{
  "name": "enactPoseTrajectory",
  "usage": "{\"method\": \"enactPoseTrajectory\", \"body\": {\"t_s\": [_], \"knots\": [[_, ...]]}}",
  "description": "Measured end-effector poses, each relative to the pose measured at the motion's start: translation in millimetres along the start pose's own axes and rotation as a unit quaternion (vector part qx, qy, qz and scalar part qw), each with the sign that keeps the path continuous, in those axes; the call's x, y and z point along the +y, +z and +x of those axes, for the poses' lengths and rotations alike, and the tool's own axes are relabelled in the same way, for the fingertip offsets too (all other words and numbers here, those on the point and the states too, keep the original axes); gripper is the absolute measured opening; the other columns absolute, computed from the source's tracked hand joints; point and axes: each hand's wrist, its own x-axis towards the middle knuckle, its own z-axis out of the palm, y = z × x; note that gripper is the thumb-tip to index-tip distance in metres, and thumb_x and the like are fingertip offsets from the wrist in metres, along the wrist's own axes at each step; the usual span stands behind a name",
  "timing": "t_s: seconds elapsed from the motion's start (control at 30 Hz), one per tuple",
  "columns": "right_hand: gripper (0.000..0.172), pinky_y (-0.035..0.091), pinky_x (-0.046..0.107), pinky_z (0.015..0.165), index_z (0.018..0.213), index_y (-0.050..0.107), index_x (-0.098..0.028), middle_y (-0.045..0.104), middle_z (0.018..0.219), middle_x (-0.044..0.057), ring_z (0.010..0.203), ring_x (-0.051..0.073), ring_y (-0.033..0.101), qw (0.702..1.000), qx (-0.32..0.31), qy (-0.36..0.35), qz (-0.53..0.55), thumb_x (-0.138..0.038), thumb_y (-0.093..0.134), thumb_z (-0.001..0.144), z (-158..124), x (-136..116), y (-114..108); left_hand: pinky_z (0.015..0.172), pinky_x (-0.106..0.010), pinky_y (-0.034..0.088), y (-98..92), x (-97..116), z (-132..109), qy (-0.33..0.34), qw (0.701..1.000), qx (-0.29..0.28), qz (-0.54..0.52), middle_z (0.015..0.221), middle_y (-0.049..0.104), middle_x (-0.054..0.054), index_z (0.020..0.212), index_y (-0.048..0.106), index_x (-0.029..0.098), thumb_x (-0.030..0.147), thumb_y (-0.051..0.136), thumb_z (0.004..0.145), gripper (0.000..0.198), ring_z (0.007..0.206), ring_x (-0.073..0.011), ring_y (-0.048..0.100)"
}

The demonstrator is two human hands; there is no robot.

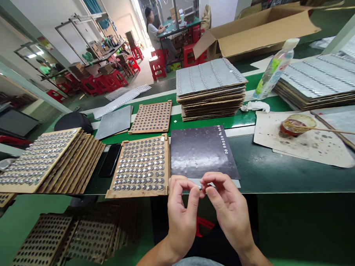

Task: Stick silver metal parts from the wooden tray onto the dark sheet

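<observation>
In front of my body, at the table's front edge, both hands meet at a small shiny metal piece (200,187). My left hand (182,213) is closed, pinching the piece between thumb and fingertips. My right hand (231,210) has its fingers curled in, with the fingertips against the same piece. Just beyond them lies a dark, glossy sheet (200,153) with a column of small round metal pieces (222,139) near its right side. Left of the sheet, a wooden peg board (141,164) carries rows of round metal pieces, some with brighter tops.
Tilted boards of metal pieces (44,158) stand at left beside a black phone (110,160). Behind are another board (151,116), stacked sheets (212,77), a bottle (276,68) and a dish of reddish-brown liquid (295,128) with a stick. A person (155,32) sits far back.
</observation>
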Motion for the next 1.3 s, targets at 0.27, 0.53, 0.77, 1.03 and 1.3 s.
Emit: {"method": "enactPoseTrajectory", "body": {"t_s": [0.27,0.53,0.77,1.03,1.3], "knots": [[0.038,0.049,0.024,0.048,0.069,0.059,-0.019,0.056,0.065,-0.002,0.052,0.011,0.052,0.974,-0.057,0.169,0.141,-0.049,0.078,0.082,10,5,-4,0.073,-0.029,0.045,1.0,0,2,-0.054,0.997,-0.031,-0.050,0.081,0.052,-0.002,0.078,0.058,0.021,0.047,0.057,0.100,0.034,0.076,-0.0173,0.052],[0.035,0.054,0.043,0.078,0.098,0.067,-0.020,0.070,0.095,0.010,0.083,0.024,0.063,0.964,0.079,0.035,-0.252,-0.053,0.061,0.088,44,59,-56,0.081,-0.030,0.048,-31.3,-39,68,-0.117,0.983,-0.010,0.142,0.087,0.059,-0.004,0.087,0.059,0.020,0.041,0.047,0.101,0.028,0.084,-0.0190,0.058],[0.020,0.033,0.065,0.100,0.088,0.068,-0.022,0.062,0.110,0.018,0.114,0.042,0.046,0.884,0.112,0.041,-0.452,-0.036,0.058,0.079,78,91,-96,0.108,-0.053,0.039,-69.5,-82,165,-0.154,0.913,0.065,0.372,0.121,0.063,-0.010,0.097,0.067,0.016,0.033,0.062,0.097,0.018,0.123,-0.0290,0.053],[0.025,0.037,0.062,0.096,0.097,0.069,-0.022,0.059,0.115,0.017,0.114,0.041,0.045,0.828,0.079,0.075,-0.549,-0.038,0.055,0.085,81,106,-108,0.102,-0.053,0.050,-50.6,-97,187,-0.159,0.859,0.038,0.485,0.133,0.062,-0.011,0.123,0.065,0.017,0.036,0.064,0.098,0.032,0.121,-0.0283,0.061],[0.023,0.040,0.057,0.094,0.098,0.069,-0.024,0.058,0.115,0.014,0.114,0.039,0.046,0.810,0.050,0.079,-0.580,-0.037,0.055,0.086,89,111,-114,0.105,-0.052,0.043,-55.6,-91,182,-0.138,0.857,0.051,0.494,0.125,0.062,-0.010,0.106,0.066,0.016,0.031,0.062,0.097,0.018,0.122,-0.0291,0.055]]}}
